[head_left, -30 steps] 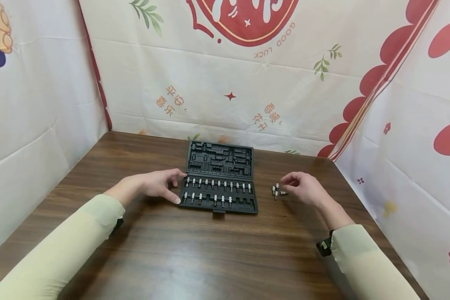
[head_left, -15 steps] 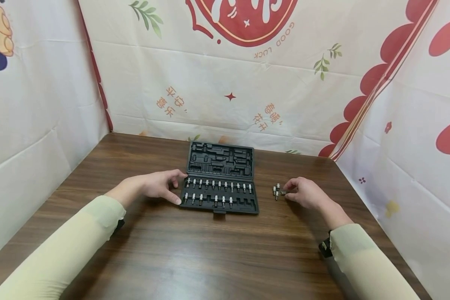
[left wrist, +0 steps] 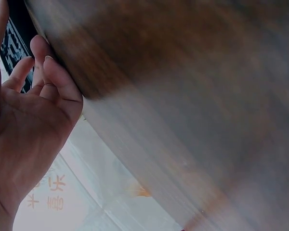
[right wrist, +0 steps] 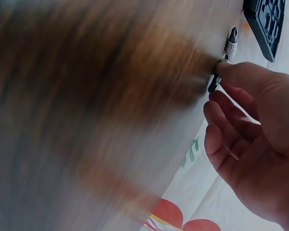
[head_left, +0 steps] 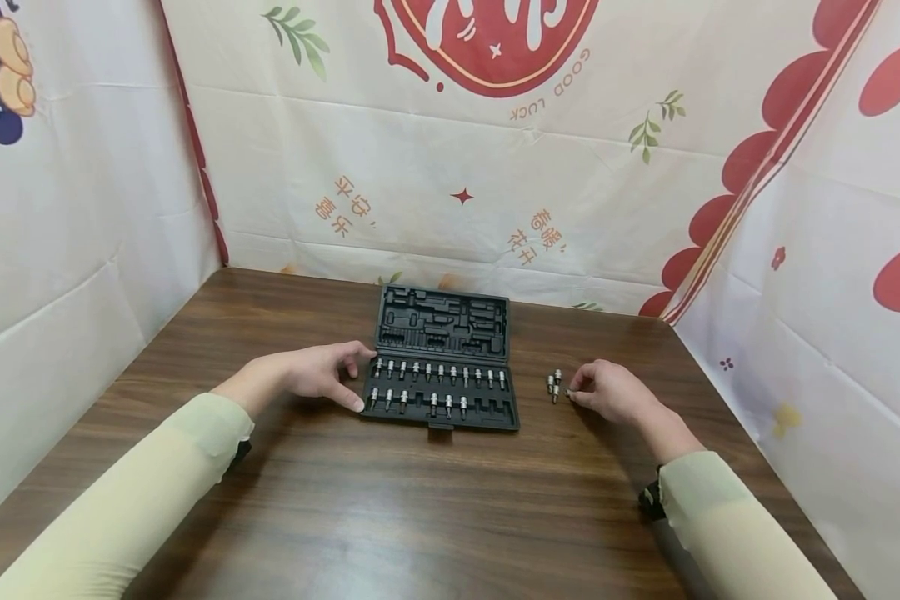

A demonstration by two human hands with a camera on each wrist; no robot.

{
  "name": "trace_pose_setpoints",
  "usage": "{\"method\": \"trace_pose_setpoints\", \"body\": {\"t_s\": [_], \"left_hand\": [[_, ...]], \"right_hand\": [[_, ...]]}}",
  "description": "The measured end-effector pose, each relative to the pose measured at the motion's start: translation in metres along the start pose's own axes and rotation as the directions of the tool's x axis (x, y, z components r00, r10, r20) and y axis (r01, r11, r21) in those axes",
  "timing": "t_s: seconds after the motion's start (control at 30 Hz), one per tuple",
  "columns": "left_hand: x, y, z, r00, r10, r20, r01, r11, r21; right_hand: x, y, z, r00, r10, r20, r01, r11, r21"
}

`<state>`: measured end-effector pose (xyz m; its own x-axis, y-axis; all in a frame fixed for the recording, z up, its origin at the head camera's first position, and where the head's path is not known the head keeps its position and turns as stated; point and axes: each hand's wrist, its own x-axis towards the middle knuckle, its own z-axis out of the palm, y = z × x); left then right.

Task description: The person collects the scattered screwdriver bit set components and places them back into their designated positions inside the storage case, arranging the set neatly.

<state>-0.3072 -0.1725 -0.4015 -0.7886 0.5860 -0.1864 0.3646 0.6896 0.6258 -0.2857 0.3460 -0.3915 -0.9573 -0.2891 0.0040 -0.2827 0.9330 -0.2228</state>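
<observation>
An open black socket-bit case [head_left: 444, 356] lies on the table, its lid tipped back toward the wall. Several silver bit sockets [head_left: 448, 406] sit in two rows of its tray. My left hand [head_left: 318, 371] rests at the case's left side, thumb by the front corner and index finger by the hinge. To the right of the case, my right hand [head_left: 607, 390] pinches a bit socket [right wrist: 213, 83] between thumb and finger, low at the tabletop. Just left of those fingertips a few loose bit sockets [head_left: 555, 385] lie close together; one shows a dark tip in the right wrist view.
The brown wooden table [head_left: 420, 517] extends in front of the case and to both sides. A printed white cloth [head_left: 420, 167] hangs behind it, and more cloth stands at left and right. The case's latch [head_left: 441, 426] sticks out at its front edge.
My right hand has come down a little, and its thumb and finger have closed on the rightmost loose bit socket. The left hand stays at the case's edge.
</observation>
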Motion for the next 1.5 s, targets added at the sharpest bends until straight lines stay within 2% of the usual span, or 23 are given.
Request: {"method": "trace_pose_setpoints", "body": {"t_s": [0.2, 0.5, 0.8, 1.07, 1.33, 1.5], "left_hand": [[0.0, 0.0, -0.001, 1.0, 0.001, 0.007, -0.001, 1.0, -0.008], [0.0, -0.001, 0.0, 1.0, 0.001, 0.002, -0.001, 1.0, -0.01], [0.0, -0.002, 0.0, 1.0, 0.003, 0.006, -0.003, 1.0, -0.009], [-0.001, 0.0, 0.0, 1.0, 0.0, 0.005, 0.0, 1.0, -0.001], [0.0, 0.0, 0.0, 1.0, 0.002, 0.007, -0.002, 1.0, -0.002], [0.0, 0.0, 0.0, 1.0, 0.003, 0.007, -0.003, 1.0, -0.002]], "right_hand": [[-0.004, 0.0, -0.005, 0.998, 0.062, -0.019, -0.061, 0.996, 0.066], [-0.005, -0.002, -0.004, 0.995, -0.007, -0.096, 0.023, 0.986, 0.167], [-0.002, -0.006, -0.003, 0.996, -0.004, -0.084, 0.029, 0.958, 0.287], [0.0, -0.02, -0.003, 0.995, -0.002, -0.104, 0.037, 0.942, 0.335], [0.003, -0.039, -0.003, 0.99, -0.027, -0.138, 0.084, 0.904, 0.419], [0.007, -0.052, -0.001, 0.989, -0.031, -0.145, 0.093, 0.892, 0.443]]}}
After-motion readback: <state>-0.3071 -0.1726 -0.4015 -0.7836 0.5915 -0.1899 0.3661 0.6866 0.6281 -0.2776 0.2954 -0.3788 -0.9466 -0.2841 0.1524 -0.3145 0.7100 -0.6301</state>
